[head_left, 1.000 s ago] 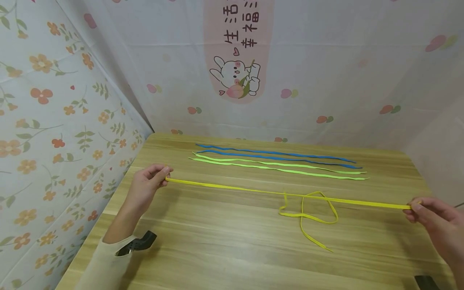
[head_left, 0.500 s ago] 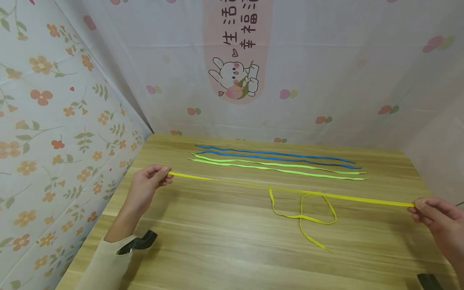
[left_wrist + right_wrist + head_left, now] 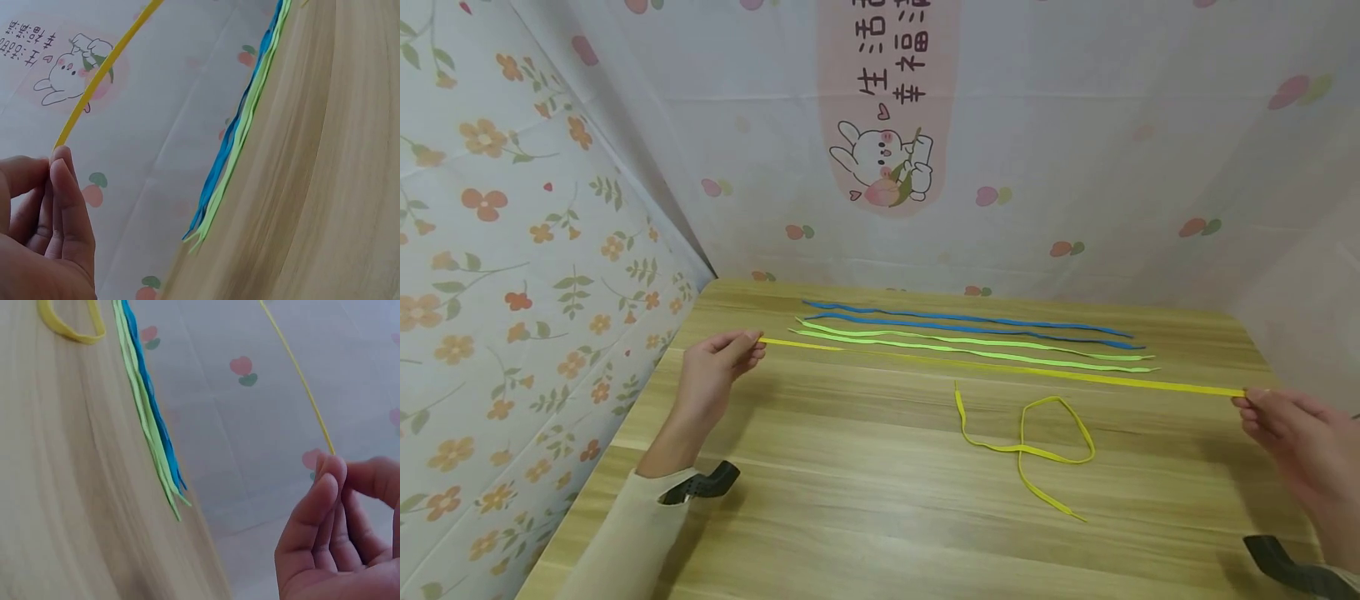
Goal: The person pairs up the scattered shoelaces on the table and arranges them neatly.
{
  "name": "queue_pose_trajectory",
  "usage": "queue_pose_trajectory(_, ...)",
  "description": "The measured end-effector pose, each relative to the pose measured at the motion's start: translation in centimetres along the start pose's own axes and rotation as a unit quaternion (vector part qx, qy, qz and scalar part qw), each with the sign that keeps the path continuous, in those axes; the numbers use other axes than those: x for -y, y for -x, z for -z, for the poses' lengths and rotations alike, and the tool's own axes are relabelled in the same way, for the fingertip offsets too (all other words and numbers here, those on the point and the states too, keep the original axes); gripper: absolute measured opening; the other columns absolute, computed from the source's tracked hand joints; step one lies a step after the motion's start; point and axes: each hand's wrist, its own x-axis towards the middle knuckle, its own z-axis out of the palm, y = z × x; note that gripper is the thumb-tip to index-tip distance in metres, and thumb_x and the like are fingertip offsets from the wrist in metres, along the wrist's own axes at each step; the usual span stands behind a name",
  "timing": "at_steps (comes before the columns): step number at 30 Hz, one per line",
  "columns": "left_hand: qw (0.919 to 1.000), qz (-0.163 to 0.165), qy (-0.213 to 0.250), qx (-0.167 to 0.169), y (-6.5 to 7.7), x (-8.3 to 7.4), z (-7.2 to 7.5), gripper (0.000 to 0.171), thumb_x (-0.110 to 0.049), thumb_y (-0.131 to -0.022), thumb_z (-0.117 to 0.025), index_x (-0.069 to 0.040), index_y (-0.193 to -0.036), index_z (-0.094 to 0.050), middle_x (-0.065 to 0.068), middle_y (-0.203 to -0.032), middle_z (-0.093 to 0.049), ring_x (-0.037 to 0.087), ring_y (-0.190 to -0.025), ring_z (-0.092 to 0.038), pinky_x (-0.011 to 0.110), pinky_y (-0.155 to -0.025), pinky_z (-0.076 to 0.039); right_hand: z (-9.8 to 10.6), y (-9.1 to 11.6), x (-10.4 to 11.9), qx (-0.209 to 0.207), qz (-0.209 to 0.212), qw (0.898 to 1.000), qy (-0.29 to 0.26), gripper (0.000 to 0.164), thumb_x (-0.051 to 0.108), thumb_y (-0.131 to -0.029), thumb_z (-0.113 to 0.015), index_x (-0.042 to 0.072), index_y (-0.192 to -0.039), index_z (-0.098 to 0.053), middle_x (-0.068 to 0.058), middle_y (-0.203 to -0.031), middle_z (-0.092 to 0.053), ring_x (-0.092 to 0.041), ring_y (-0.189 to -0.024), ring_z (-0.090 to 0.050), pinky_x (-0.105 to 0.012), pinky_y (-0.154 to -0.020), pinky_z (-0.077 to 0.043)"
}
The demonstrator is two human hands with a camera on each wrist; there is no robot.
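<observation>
A flat yellow shoelace [image 3: 1060,373] stretches almost straight above the table between both hands. My left hand [image 3: 718,362] pinches one end between thumb and fingertips; the left wrist view shows the yellow shoelace [image 3: 100,75] rising from that pinch. The other end is pinched by my right hand [image 3: 1292,437], and in the right wrist view the shoelace [image 3: 300,375] runs up from the fingertips. A second yellow shoelace [image 3: 1056,458] lies looped on the table nearer the front. Just beyond the stretched one lie two light green shoelaces [image 3: 970,350], side by side and nearly straight.
Behind the green pair, two blue shoelaces [image 3: 970,317] lie along the back of the wooden table [image 3: 880,517]. A printed white curtain [image 3: 1037,142] hangs at the back edge, and a floral curtain [image 3: 512,292] at the left.
Both hands have moved the stretched yellow shoelace away from me, toward the green pair. The loose yellow shoelace's left end has swung left, and the stretched one no longer crosses over it.
</observation>
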Motion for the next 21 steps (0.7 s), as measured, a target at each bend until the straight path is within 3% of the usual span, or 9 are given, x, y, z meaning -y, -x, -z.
queue_pose_trajectory(6, 0.9999, -0.007, -0.012, 0.0, -1.3, 0.5, -0.7, 0.007, -0.004, -0.104, -0.077, 0.002, -0.101, -0.077, 0.002, -0.09, -0.081, 0.012, -0.084, -0.079, 0.027, -0.088, -0.063, -0.9, -1.2, 0.5, -0.024, -0.037, 0.999, -0.005, 0.036, -0.007, -0.114, -0.048, -0.002, -0.105, -0.083, -0.008, -0.096, -0.081, -0.013, -0.088, -0.079, -0.02, -0.076, -0.061)
queue_pose_trajectory(11, 0.998, -0.013, -0.062, 0.005, -2.5, 1.1, -0.8, 0.025, -0.007, -0.105, -0.077, 0.014, -0.115, -0.068, 0.001, -0.091, -0.081, 0.011, -0.084, -0.08, 0.03, -0.089, -0.063, -1.6, -2.1, 0.3, -0.049, -0.046, 0.997, 0.023, 0.029, -0.007, -0.111, -0.057, -0.001, -0.104, -0.084, -0.006, -0.097, -0.081, -0.012, -0.088, -0.079, -0.021, -0.076, -0.062)
queue_pose_trajectory(21, 0.9879, -0.015, -0.154, 0.002, -4.2, 2.3, -1.1, 0.031, -0.007, -0.106, -0.075, 0.018, -0.123, -0.068, 0.004, -0.095, -0.081, 0.009, -0.083, -0.078, 0.026, -0.085, -0.063, -1.9, -3.7, -0.9, -0.073, -0.066, 0.99, 0.101, 0.023, -0.003, -0.108, -0.067, 0.008, -0.098, -0.085, 0.0, -0.095, -0.081, -0.008, -0.085, -0.079, -0.02, -0.074, -0.062)
